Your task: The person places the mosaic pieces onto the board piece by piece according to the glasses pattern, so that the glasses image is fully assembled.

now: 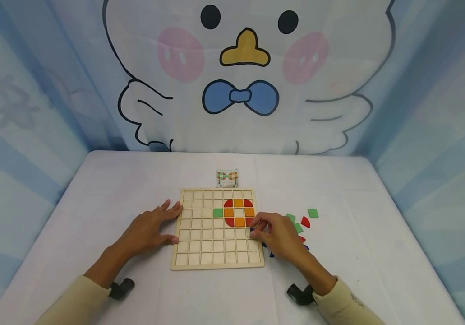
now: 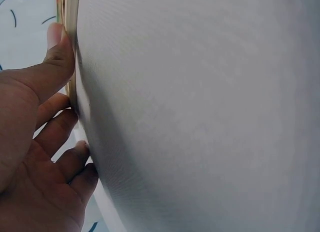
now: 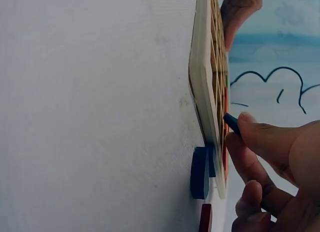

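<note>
A wooden grid board (image 1: 218,267) lies on the white table. Red quarter-rounds (image 1: 229,221) and orange squares (image 1: 238,203) form a ring in its upper right cells, with a green square (image 1: 218,212) just left of them. My left hand (image 1: 145,230) rests on the board's left edge, thumb and fingertips spread along it. At the right edge, my right hand (image 1: 281,234) pinches a small blue piece (image 3: 232,123) between thumb and forefinger, over the cells below the ring. Its exact shape is mostly hidden by the fingers.
Loose green squares (image 1: 312,213), red pieces (image 1: 305,221) and blue pieces (image 1: 272,254) lie to the right of the board, some partly behind the right hand. A small pattern card (image 1: 227,178) touches or nearly touches the board's far edge. A printed curtain (image 1: 240,131) hangs behind the table.
</note>
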`<act>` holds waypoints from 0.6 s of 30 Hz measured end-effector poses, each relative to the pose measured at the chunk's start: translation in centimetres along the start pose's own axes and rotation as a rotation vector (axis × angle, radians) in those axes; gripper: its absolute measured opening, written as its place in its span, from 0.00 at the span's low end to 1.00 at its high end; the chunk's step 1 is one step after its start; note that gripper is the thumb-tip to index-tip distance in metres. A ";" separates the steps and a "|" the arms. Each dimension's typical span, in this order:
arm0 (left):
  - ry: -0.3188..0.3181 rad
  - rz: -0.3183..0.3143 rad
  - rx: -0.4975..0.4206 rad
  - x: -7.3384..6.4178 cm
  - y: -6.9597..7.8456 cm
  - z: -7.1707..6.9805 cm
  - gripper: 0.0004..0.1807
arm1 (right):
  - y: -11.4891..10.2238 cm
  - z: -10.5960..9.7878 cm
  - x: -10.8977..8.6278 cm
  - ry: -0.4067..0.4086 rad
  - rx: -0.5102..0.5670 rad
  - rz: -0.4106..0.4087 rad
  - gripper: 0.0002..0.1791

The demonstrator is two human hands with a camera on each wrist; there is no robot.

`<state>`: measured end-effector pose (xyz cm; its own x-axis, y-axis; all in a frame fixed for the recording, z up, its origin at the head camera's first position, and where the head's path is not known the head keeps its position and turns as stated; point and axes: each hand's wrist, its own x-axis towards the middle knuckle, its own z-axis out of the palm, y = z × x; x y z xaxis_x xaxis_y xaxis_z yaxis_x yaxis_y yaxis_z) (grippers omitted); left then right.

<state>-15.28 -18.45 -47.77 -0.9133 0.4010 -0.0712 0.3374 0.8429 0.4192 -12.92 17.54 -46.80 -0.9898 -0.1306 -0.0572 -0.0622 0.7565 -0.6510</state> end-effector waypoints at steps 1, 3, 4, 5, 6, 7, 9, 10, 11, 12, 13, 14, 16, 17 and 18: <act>-0.001 -0.001 0.000 0.0 0.0 0.0 0.52 | 0.0 0.1 0.0 0.002 -0.006 0.002 0.09; -0.001 -0.001 0.000 0.0 0.0 0.0 0.52 | -0.1 0.3 0.1 0.004 -0.013 0.003 0.09; 0.000 0.000 0.000 0.0 0.0 0.0 0.52 | -0.1 0.4 0.1 0.005 -0.014 0.001 0.09; 0.003 0.002 0.000 0.0 0.0 0.0 0.51 | -0.1 0.5 0.2 0.006 -0.014 -0.001 0.10; 0.003 0.002 0.001 0.0 0.0 0.0 0.51 | -0.2 0.5 0.3 0.006 -0.016 -0.004 0.10; 0.004 0.003 0.001 0.0 0.0 0.0 0.51 | -0.3 0.5 0.3 0.007 -0.018 -0.006 0.10; 0.010 0.008 0.000 0.0 -0.1 0.0 0.51 | -0.4 0.6 0.5 0.007 -0.022 -0.010 0.10; 0.013 0.011 0.000 0.0 -0.1 0.1 0.51 | -0.5 0.6 0.5 0.006 -0.026 -0.009 0.10; 0.016 0.013 0.000 0.0 -0.1 0.1 0.51 | -0.7 0.6 0.6 0.004 -0.031 -0.006 0.09; 0.016 0.014 -0.001 0.0 -0.1 0.1 0.51 | -0.8 0.6 0.6 0.004 -0.037 -0.003 0.09; 0.018 0.015 -0.002 0.0 -0.1 0.1 0.51 | -0.8 0.6 0.7 0.002 -0.041 0.000 0.09; 0.020 0.017 -0.002 0.0 -0.1 0.1 0.51 | -0.9 0.6 0.7 -0.001 -0.044 0.004 0.10; 0.019 0.016 -0.002 0.0 -0.1 0.1 0.51 | -1.0 0.6 0.7 -0.005 -0.048 0.003 0.10; 0.018 0.015 -0.002 0.0 -0.1 0.1 0.51 | -1.0 0.6 0.7 -0.006 -0.049 -0.002 0.10; 0.017 0.014 -0.002 0.0 -0.1 0.1 0.51 | -1.0 0.6 0.7 -0.008 -0.047 -0.003 0.10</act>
<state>-15.32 -18.50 -47.95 -0.9122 0.4068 -0.0493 0.3502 0.8364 0.4217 -13.47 16.33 -46.60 -0.9886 -0.1376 -0.0616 -0.0709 0.7852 -0.6152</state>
